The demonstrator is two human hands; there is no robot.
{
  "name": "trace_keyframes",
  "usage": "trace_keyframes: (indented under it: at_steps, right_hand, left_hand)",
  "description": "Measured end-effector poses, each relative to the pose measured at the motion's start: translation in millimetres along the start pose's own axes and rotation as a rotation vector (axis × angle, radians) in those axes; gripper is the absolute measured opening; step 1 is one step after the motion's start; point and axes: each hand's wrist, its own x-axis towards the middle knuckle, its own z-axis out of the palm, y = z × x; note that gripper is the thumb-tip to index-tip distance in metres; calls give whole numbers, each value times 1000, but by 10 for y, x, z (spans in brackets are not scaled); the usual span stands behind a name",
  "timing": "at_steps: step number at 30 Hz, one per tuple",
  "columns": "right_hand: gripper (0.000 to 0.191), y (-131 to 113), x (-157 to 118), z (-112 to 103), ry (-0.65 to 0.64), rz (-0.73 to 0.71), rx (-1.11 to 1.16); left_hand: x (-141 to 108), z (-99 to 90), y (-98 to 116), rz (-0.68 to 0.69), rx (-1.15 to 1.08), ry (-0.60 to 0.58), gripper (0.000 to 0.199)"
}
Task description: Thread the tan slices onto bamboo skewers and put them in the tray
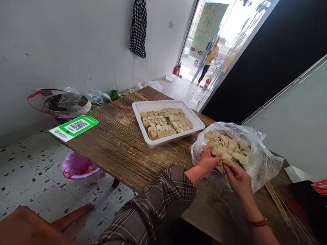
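My left hand (207,162) is closed at the near edge of a clear plastic bag (257,156), its fingers on a pale slice that looks like potato. Close beside it, my right hand (239,179) pinches what seems to be the end of a thin skewer, mostly hidden by the fingers. Many loose potato slices (230,144) lie in the opened bag around both hands. To the left stands a white tray (153,142) holding rows of skewered slices (166,122).
Bamboo skewers (279,205) lie on the wooden table (117,145) at right. A QR-code card (78,126) sits at the left corner. Beyond the table are a bucket (67,111) with a red handle and a purple basin (79,167); a stool (26,228) is nearer.
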Motion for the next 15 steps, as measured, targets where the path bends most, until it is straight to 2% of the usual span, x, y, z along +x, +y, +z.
trace_keyframes:
  at_steps: [5,7,9,12,15]
  right_hand:
    - [40,-129,375,-250,70,-91,-223]
    - [40,-270,635,-325,108,-127,-276]
    - [37,-487,925,-324,80,-198,-297]
    - [32,-907,1340,-127,-56,-309,-333]
    - [32,-1319,1672,253,-167,-379,-346]
  left_hand:
    - [25,1,-21,-77,-48,-80,45]
    - [21,9,-59,-135,-12,-119,49]
    - [18,20,-107,-176,37,-148,46]
    - [31,34,-166,-213,70,-151,39]
    - [56,45,-174,-228,15,-137,36]
